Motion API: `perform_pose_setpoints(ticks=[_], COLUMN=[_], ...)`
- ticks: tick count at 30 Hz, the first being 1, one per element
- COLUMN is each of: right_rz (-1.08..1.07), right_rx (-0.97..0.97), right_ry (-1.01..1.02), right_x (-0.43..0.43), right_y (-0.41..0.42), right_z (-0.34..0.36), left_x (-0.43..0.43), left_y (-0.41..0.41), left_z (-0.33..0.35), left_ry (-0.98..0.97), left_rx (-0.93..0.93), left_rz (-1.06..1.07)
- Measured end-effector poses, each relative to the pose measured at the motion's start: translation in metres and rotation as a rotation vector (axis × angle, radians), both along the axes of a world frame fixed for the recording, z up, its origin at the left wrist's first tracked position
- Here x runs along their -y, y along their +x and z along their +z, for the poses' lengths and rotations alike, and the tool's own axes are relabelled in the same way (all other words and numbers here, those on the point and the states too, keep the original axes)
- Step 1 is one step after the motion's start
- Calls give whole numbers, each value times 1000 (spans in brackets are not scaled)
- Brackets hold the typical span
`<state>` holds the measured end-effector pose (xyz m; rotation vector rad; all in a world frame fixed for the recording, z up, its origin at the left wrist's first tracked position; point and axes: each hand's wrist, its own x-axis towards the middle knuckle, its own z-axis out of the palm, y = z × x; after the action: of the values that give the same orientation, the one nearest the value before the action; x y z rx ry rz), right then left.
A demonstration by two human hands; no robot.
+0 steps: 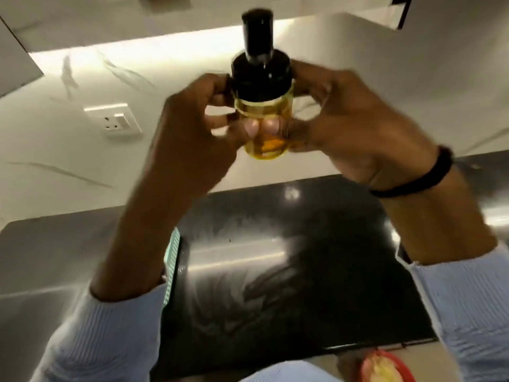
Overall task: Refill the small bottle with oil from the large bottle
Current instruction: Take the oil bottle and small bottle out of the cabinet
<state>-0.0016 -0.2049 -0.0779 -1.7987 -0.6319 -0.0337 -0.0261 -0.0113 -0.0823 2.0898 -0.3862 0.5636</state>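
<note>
I hold the small bottle (263, 114) up in the air in front of me, above the counter. It is clear glass with yellow oil inside and a black pump cap (259, 56) on top. My left hand (198, 136) grips its left side, fingertips wrapped under the cap and around the glass. My right hand (355, 128) grips the right side; a black band sits on that wrist. The frame is blurred by motion. The large bottle is not in view.
Below my hands lies a glossy black cooktop (289, 271) set in a steel counter (55, 257). A white wall socket (114, 121) is on the marble backsplash at left. A red bowl (385, 366) sits at the bottom edge.
</note>
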Motion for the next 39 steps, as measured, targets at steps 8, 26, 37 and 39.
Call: perform_pose_setpoints(ticks=[8,26,37,39], right_rz=[2,-161,-215,-219], right_rx=[-245,-539,-706,-715], right_ry=[160,73,79,87], right_x=[4,30,43,44], right_y=[3,9,8,8], right_z=[-149,-346,-395,-398], left_x=[17,52,65,67], left_y=[-4,0,6,8], left_z=[-145,-340,-395,-399], left_ry=[-262,-179,-181,-178], left_rx=[-283,-589,-688,-692], left_rz=[-58,18,-11,-18])
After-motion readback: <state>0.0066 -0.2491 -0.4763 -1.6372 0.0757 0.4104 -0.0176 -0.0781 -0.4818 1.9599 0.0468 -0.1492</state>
